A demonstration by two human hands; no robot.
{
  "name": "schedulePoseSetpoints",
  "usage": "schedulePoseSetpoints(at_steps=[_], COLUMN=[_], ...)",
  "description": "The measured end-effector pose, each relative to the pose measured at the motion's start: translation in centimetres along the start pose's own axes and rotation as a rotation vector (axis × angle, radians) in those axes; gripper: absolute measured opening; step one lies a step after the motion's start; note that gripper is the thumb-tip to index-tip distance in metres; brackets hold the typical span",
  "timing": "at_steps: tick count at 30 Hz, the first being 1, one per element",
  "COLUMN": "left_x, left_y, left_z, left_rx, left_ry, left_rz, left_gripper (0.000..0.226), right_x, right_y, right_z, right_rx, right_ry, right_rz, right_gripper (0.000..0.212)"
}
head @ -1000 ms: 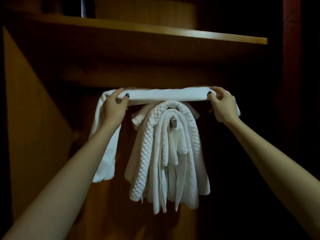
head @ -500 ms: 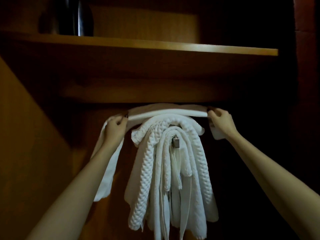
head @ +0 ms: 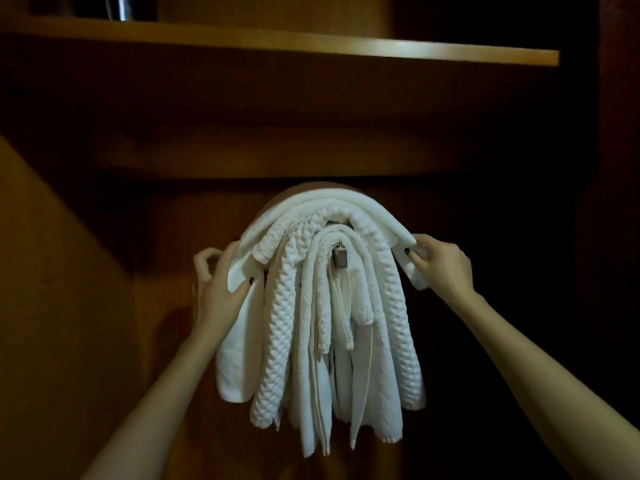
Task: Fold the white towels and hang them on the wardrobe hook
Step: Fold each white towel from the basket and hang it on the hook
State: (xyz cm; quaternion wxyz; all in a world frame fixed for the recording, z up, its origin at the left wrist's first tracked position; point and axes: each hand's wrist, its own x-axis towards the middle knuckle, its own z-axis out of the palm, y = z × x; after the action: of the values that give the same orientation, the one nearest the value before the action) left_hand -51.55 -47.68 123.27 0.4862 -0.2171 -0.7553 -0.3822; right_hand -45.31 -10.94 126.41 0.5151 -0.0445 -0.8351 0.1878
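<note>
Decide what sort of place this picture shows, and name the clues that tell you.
Probably the inside of a wooden wardrobe: a wooden shelf overhead, a wood side panel at left, and white towels draped over a metal hook.

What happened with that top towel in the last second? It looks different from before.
The smooth towel, held out straight above the bundle a second ago, now drapes over it in an arch. The left hand and right hand came down, pulling its ends down either side, and both still grip it. The waffle towels, the metal hook and the shelf stayed as they were.
</note>
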Motion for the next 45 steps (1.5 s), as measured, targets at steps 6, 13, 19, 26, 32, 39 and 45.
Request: schedulePoseSetpoints(at_steps=[6, 13, 19, 26, 32, 39, 45], left_x=[0.0, 8.3, 10.8, 12.6, 15.0, 9.2, 4.9], left_y=[-0.9, 2.6, 3.8, 4.0, 7.7, 2.9, 1.9], left_z=[0.3, -1.1, 0.0, 0.9, 1.3, -0.3, -0.2], left_rx=[-0.192, -0.230, -0.184, -0.197, -0.161, -0.199, -0.263], left_ry=[-0.039, -0.098, -0.194, -0.068, -0.329, -0.171, -0.087], left_rz=[0.030, 0.192, 0.251, 0.269, 0.259, 0.178, 0.111], left_gripper=[0.063, 0.054, 0.048, 0.041, 0.039, 0.047, 0.045], right_x=[0.4, 6.3, 8.5, 10.1, 9.6, 3.8, 4.9], right_y=[0.1, -3.7, -4.8, -4.3, -0.4, 0.8, -3.8], right_z=[0.1, -1.3, -0.9, -0.7, 0.2, 2.0, 0.8], right_rx=[0.084, 0.373, 0.405, 0.322, 0.276, 0.456, 0.592], right_ry=[0.149, 0.041, -0.226, -0.134, -0.025, -0.068, -0.040], right_rz=[-0.270, -0.513, -0.409, -0.472, -0.370, -0.267, -0.274], right_gripper=[0.044, 0.046, 0.044, 0.031, 0.035, 0.039, 0.049])
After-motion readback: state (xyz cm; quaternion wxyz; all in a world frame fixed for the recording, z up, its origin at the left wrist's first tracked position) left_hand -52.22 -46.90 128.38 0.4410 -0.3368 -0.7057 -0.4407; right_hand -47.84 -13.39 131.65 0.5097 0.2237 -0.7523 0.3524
